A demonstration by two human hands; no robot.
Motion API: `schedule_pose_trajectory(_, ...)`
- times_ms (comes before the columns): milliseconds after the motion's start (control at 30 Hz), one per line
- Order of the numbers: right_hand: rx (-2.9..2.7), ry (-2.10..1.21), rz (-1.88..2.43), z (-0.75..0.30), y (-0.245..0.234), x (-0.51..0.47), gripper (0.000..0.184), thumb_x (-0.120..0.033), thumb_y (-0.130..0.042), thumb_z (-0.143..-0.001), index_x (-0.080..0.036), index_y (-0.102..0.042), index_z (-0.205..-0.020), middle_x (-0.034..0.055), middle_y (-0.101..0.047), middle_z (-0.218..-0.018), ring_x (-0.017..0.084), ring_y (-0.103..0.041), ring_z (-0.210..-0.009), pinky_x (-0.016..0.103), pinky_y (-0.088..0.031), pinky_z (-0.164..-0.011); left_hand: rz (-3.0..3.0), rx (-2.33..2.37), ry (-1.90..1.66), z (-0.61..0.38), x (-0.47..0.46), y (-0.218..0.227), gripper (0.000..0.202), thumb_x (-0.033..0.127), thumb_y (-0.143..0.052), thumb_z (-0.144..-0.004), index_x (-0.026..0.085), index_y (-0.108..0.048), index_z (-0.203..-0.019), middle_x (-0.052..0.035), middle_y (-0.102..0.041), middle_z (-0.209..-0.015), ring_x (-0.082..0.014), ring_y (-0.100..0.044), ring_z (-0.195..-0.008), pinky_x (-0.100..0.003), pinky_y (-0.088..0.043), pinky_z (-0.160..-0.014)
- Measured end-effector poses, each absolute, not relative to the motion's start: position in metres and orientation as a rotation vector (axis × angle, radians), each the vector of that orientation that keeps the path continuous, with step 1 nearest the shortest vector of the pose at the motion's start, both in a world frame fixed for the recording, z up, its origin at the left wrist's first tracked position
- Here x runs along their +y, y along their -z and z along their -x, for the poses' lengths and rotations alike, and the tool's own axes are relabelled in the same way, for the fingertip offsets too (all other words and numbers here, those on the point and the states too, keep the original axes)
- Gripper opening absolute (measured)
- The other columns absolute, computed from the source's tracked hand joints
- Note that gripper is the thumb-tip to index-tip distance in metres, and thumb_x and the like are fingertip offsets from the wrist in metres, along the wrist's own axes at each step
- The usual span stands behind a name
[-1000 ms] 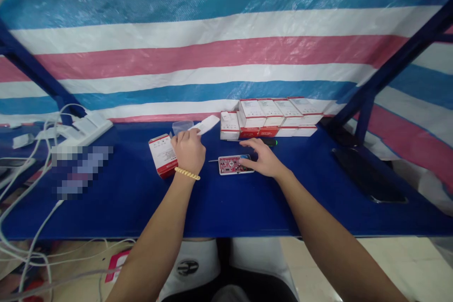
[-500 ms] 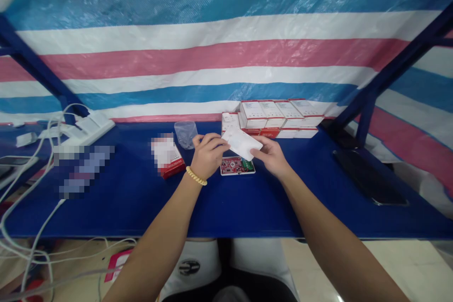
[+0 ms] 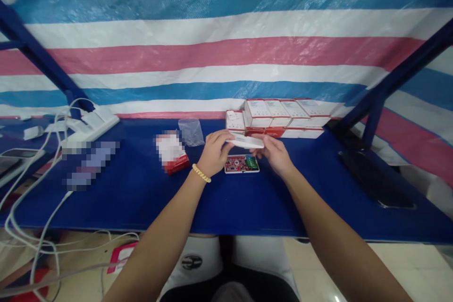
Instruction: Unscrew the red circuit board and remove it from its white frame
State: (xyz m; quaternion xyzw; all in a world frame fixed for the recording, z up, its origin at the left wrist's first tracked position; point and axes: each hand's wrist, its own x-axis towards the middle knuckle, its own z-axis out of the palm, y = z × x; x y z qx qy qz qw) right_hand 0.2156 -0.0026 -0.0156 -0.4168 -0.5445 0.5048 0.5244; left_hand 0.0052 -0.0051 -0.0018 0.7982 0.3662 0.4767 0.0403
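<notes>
The left hand [image 3: 214, 151] and the right hand [image 3: 274, 153] hold together a flat white cover [image 3: 247, 141], each at one end of it: the fingers of the left hand are closed on its left end, and the fingers of the right hand are closed on its right end. The cover is lifted above the blue tabletop [image 3: 226, 198] and lies almost level, so only its thin edge is seen. Directly under the fingers, between both hands, a small white tray with a red circuit board [image 3: 241, 163] lies flat on the tabletop; the cover does not touch it. On the left wrist there is a yellow bead bracelet [image 3: 201, 173]. To the left of the left fingers stands a red and white small box [image 3: 171, 152], partly blurred, and just behind it a clear plastic bag [image 3: 190, 131]. Behind the fingers, against the striped tarp [image 3: 226, 56], a row of the same red and white boxes [image 3: 279, 118] is stacked. Far to the left of the fingers lies a white power strip [image 3: 90, 127] with white cables [image 3: 35, 207] going down over the edge. Far to the right of the fingers a dark phone [image 3: 375, 179] lies flat on the tabletop.
</notes>
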Motion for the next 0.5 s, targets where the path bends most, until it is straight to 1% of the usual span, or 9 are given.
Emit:
schedule_pose_trajectory(67, -1.334, -1.148, 1.041, -0.216, 0.018, -0.001, 0.062, -0.071, -0.048, -0.081, -0.017, -0.063, -0.108, 0.0068, -0.068, -0.078, 0.015, -0.060, -0.064, 0.028, -0.041, -0.051, -2.313, 1.273, -1.394, -0.003, -0.004, -0.002, 0.012, 0.020, -0.054, -0.092, 0.018, -0.063, -0.100, -0.0062, -0.071, -0.100, -0.0199, -0.065, -0.097, -0.035, -0.048, -0.087)
schedule_pose_trajectory(100, -1.367, -1.073, 1.080, -0.217, 0.019, -0.001, 0.061, -0.071, -0.049, -0.081, -0.018, -0.062, -0.109, 0.0070, -0.068, -0.082, 0.016, -0.060, -0.067, 0.028, -0.042, -0.053, -2.229, 1.379, -1.354, -0.001, -0.004, -0.004, 0.012, 0.018, -0.055, -0.090, 0.017, -0.064, -0.099, -0.0056, -0.071, -0.097, -0.0192, -0.066, -0.091, -0.033, -0.050, -0.083)
schedule_pose_trajectory(167, -1.487, -0.892, 1.157, -0.219, 0.021, -0.001, 0.057, -0.066, -0.056, -0.079, -0.019, -0.062, -0.110, 0.0066, -0.069, -0.087, 0.017, -0.061, -0.074, 0.030, -0.045, -0.059, -2.084, 1.588, -1.277, 0.005, -0.002, -0.009, 0.013, 0.015, -0.056, -0.088, 0.017, -0.065, -0.097, -0.0045, -0.072, -0.090, -0.0186, -0.066, -0.082, -0.031, -0.050, -0.077)
schedule_pose_trajectory(200, -1.573, -0.815, 1.177, -0.220, 0.021, -0.002, 0.055, -0.063, -0.061, -0.077, -0.019, -0.062, -0.110, 0.0066, -0.069, -0.089, 0.017, -0.061, -0.077, 0.031, -0.046, -0.062, -2.053, 1.664, -1.235, 0.008, -0.001, -0.010, 0.014, 0.015, -0.057, -0.087, 0.016, -0.066, -0.096, -0.0043, -0.072, -0.087, -0.0190, -0.066, -0.080, -0.031, -0.050, -0.076)
schedule_pose_trajectory(267, -1.772, -0.716, 1.163, -0.222, 0.019, -0.005, 0.054, -0.058, -0.068, -0.073, -0.020, -0.063, -0.112, 0.0074, -0.069, -0.095, 0.020, -0.062, -0.085, 0.034, -0.047, -0.068, -2.080, 1.738, -1.145, 0.014, 0.000, -0.012, 0.013, 0.015, -0.058, -0.085, 0.017, -0.068, -0.094, -0.0044, -0.072, -0.087, -0.0200, -0.067, -0.082, -0.032, -0.050, -0.080)
schedule_pose_trajectory(367, -2.070, -0.662, 1.084, -0.224, 0.014, -0.010, 0.055, -0.052, -0.076, -0.068, -0.021, -0.064, -0.111, 0.0084, -0.069, -0.103, 0.024, -0.061, -0.095, 0.039, -0.049, -0.079, -2.218, 1.741, -0.949, 0.019, 0.002, -0.013, 0.013, 0.017, -0.061, -0.083, 0.018, -0.070, -0.092, -0.0052, -0.073, -0.090, -0.0223, -0.067, -0.087, -0.034, -0.049, -0.084)
schedule_pose_trajectory(500, -2.272, -0.656, 1.018, -0.222, 0.011, -0.012, 0.061, -0.050, -0.082, -0.060, -0.021, -0.064, -0.111, 0.0093, -0.066, -0.108, 0.026, -0.059, -0.103, 0.047, -0.045, -0.094, -2.320, 1.898, -0.729, 0.022, 0.001, -0.013, 0.017, 0.015, -0.057, -0.081, 0.016, -0.070, -0.091, -0.0090, -0.072, -0.094, -0.0265, -0.066, -0.093, -0.038, -0.049, -0.086)
